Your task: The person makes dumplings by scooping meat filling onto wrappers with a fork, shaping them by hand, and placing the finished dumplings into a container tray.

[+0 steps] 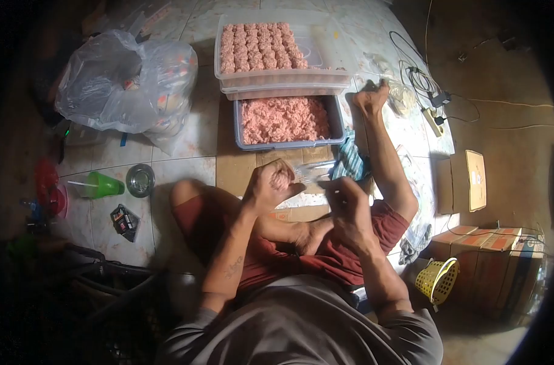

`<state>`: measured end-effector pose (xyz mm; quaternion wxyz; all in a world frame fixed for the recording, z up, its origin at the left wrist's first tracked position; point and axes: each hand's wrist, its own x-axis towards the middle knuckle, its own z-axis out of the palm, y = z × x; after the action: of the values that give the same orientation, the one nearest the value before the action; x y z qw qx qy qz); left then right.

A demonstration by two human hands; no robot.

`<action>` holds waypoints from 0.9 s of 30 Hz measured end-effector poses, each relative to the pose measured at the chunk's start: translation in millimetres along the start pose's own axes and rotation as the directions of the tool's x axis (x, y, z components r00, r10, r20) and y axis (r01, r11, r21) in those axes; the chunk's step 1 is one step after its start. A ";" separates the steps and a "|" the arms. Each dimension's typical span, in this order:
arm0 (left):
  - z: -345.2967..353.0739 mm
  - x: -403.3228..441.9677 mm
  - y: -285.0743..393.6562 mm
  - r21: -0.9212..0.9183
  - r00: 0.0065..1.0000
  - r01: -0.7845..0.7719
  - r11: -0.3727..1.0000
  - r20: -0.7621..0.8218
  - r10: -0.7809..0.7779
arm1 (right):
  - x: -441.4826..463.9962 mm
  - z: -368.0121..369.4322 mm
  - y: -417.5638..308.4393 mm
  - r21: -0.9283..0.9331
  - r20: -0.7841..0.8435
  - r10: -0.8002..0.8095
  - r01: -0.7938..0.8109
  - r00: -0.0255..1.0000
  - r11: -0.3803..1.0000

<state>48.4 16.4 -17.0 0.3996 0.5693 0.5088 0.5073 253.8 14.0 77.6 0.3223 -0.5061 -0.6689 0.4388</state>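
Note:
Both hands are raised over the lap, a short gap apart. My left hand is closed round a lump of pink minced stuff, part of which shows between the fingers. My right hand is closed on an edge of a thin clear plastic piece that stretches between the two hands. Just beyond them is a grey-blue tub filled with loose pink mince. Behind it a clear plastic box holds rows of pink balls.
A striped cloth lies right of the tub. On the left are a large plastic bag, a green cup, a metal bowl and a small black packet. Cables, a yellow basket and cardboard boxes are on the right.

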 end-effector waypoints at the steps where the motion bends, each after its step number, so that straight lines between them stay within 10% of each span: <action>1: 2.6 1.6 -2.7 0.059 1.000 0.018 0.998 0.022 -0.020 | 2.9 1.4 5.1 -0.175 0.142 -0.038 0.063 0.989 0.982; 3: 7.8 6.3 -5.6 0.154 0.999 0.045 0.987 -0.038 -0.039 | 7.2 4.9 4.7 -0.248 0.118 -0.133 0.159 0.984 0.956; 5: -1.6 1.1 -11.6 -0.184 1.000 -0.025 0.983 -0.018 0.023 | 1.6 -2.7 -0.9 -0.043 0.005 0.008 -0.008 1.000 0.999; 9: 11.4 5.8 6.8 0.083 0.983 0.179 0.980 -0.063 -0.174 | 7.7 8.5 16.9 -0.161 0.148 -0.072 0.096 0.986 0.982; 13: -7.3 -2.1 2.5 -0.125 0.998 0.047 0.991 0.056 -0.040 | 5.8 -8.8 6.0 -0.043 -0.101 -0.086 0.082 0.991 0.996; 16: 10.6 6.2 -8.3 0.132 0.970 0.236 0.963 0.029 -0.242 | 11.4 -0.5 24.9 -0.093 0.138 -0.015 0.028 0.990 0.995; 23: -35.8 58.2 54.5 0.143 0.927 0.192 0.971 0.299 -0.227 | 46.3 -72.6 61.3 0.090 -0.255 0.097 -0.076 0.962 0.993; 27: -49.7 152.3 68.7 0.397 0.961 -0.145 0.906 0.273 0.034 | 67.2 -94.1 103.4 0.282 -0.276 0.164 -0.084 0.947 0.956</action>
<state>6.5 152.1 84.0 0.3095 0.7254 0.5207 0.3270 358.1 113.6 20.5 0.4555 -0.5597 -0.5144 0.4634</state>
